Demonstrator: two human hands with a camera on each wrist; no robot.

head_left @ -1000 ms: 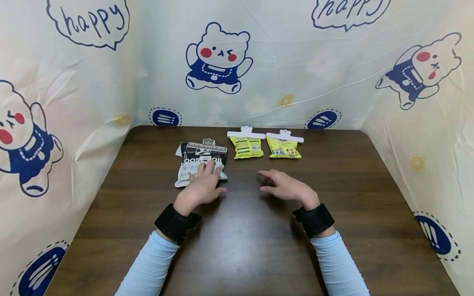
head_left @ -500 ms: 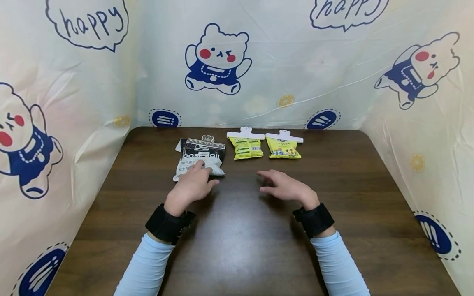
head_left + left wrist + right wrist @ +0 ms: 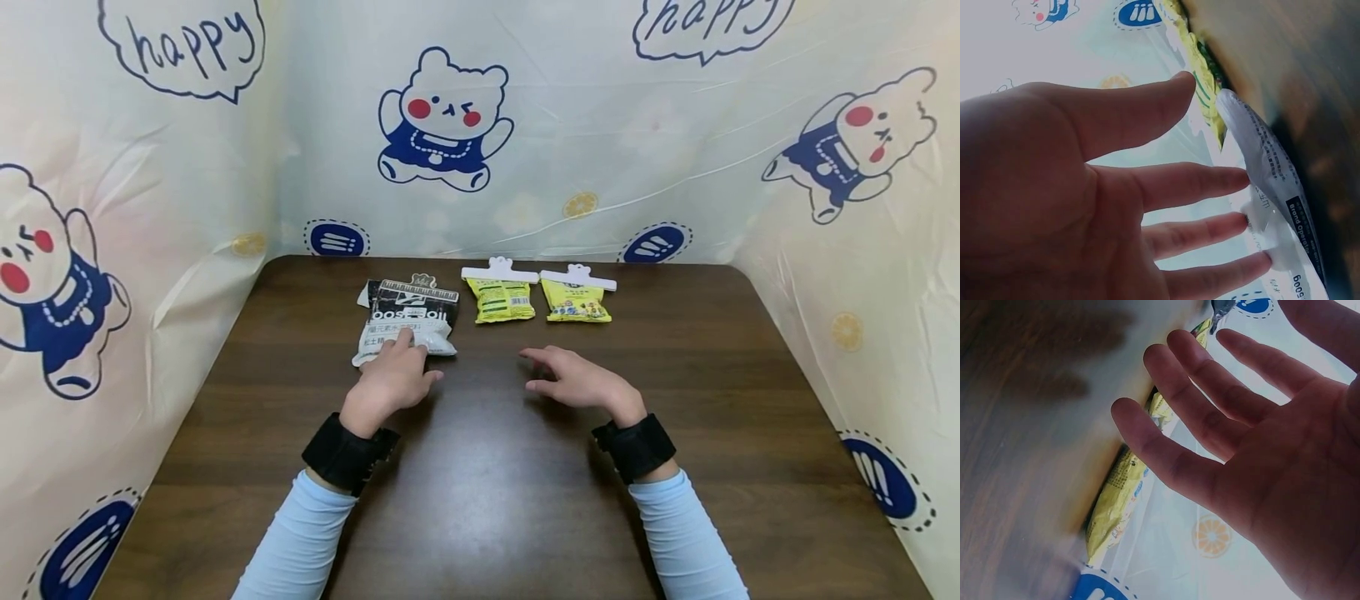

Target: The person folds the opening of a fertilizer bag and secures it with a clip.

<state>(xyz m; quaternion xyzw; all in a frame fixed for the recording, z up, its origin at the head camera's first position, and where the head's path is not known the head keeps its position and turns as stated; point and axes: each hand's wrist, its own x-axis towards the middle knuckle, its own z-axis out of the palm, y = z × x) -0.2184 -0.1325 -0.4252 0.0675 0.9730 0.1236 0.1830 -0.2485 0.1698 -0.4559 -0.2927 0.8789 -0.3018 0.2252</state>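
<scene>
At the table's back left lies a black and white printed bag (image 3: 414, 318) with a ruler-marked clip (image 3: 422, 290) across its far end. My left hand (image 3: 390, 375) touches the near white part of this bag with its fingertips, the fingers straight and thumb out to the side. The left wrist view shows those fingertips against the bag's white film (image 3: 1272, 219). Over the middle of the table hovers my right hand (image 3: 581, 379), holding nothing, with loosely extended fingers. Beyond it are a left yellow packet (image 3: 502, 302) and a right yellow packet (image 3: 576, 302), each with a white clip on top.
The dark wooden table (image 3: 480, 483) has a printed curtain (image 3: 555, 125) round its back and sides. A small dark and white corner (image 3: 367, 293) pokes out from behind the bag's left side.
My left hand has drawn back a little toward me and to the left. The bag lies slightly farther back, its near end changed in shape. The right hand has stayed in place.
</scene>
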